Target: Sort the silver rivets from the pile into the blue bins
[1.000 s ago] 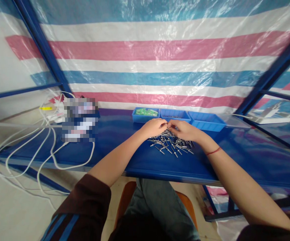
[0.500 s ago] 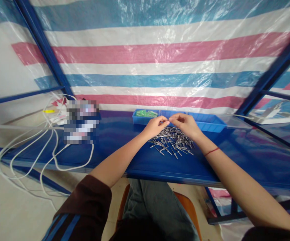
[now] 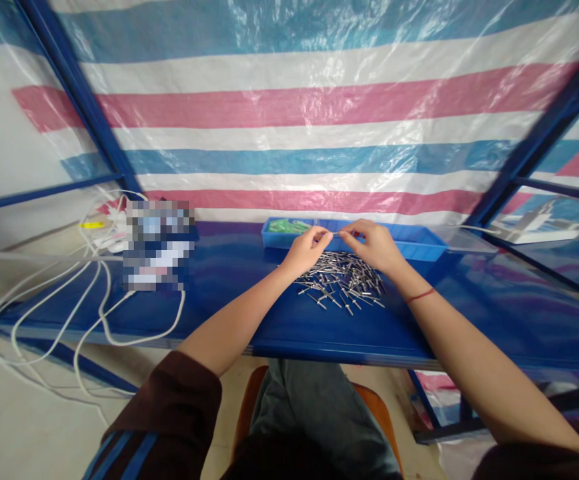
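Centre frame: our left hand (image 3: 307,253) and right hand (image 3: 374,246) pinch one rivet (image 3: 335,233) endwise, likely to steady it; pile (image 3: 342,275) just below.

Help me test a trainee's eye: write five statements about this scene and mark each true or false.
1. The left hand and right hand pinch a thin silver metal piece between them. True.
2. The pile of thin silver metal pins sits inside a bin. False: the pile lies on the blue metal table.
3. A thin red bracelet circles the left wrist. False: the thin red bracelet is on the right.
4. Green items lie at the right end of the blue plastic bins. False: the green items lie at the left end of the blue plastic bins.
5. White cables lie to the left of the pile. True.
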A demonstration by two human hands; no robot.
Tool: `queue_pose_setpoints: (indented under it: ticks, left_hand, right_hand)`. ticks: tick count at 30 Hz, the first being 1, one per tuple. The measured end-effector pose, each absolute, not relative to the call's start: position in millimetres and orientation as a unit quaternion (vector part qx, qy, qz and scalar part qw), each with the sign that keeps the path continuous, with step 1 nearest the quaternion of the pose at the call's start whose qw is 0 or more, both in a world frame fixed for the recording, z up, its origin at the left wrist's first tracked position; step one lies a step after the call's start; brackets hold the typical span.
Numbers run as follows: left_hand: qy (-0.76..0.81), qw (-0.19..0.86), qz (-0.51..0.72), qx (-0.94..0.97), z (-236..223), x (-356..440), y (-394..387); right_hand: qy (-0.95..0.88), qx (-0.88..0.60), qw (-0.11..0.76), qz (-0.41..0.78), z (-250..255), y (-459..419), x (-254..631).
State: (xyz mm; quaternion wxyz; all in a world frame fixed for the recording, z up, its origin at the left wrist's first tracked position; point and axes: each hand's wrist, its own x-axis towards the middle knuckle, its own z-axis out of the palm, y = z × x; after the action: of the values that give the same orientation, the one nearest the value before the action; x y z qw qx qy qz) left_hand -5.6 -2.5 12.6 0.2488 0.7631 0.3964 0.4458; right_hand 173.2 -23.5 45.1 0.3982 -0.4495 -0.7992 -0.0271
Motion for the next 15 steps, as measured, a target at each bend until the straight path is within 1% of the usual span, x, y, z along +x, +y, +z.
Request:
queue_pose_setpoints:
  ticks: [4, 6, 8, 11, 13, 15]
  left_hand:
    - [0.412, 0.221, 0.402, 0.787, 13.7, -8.5, -5.6]
    - [0.375, 0.217, 0.361, 0.826, 20.8, -9.4, -11.7]
    - [0.321, 0.234, 0.327, 0.858, 34.0, -8.0, -23.2]
    - [0.240, 0.305, 0.324, 0.863, 60.7, -2.7, -54.5]
    - [0.169, 0.383, 0.329, 0.846, 75.9, -1.5, -85.7]
    - [0.119, 0.450, 0.340, 0.817, 81.5, -7.7, -123.3]
  right_hand:
    - [-0.746, -0.501, 0.427, -0.102, 41.4, -7.2, 176.4]
    - [-0.725, -0.524, 0.430, -0.125, 39.3, 0.3, 178.3]
    - [-0.712, -0.552, 0.410, -0.142, 36.6, 5.2, 180.0]
    - [-0.699, -0.590, 0.371, -0.161, 32.4, 6.9, 181.8]
    - [-0.691, -0.596, 0.376, -0.164, 31.4, 5.2, 182.6]
    - [-0.687, -0.589, 0.398, -0.153, 32.1, 2.6, 182.3]
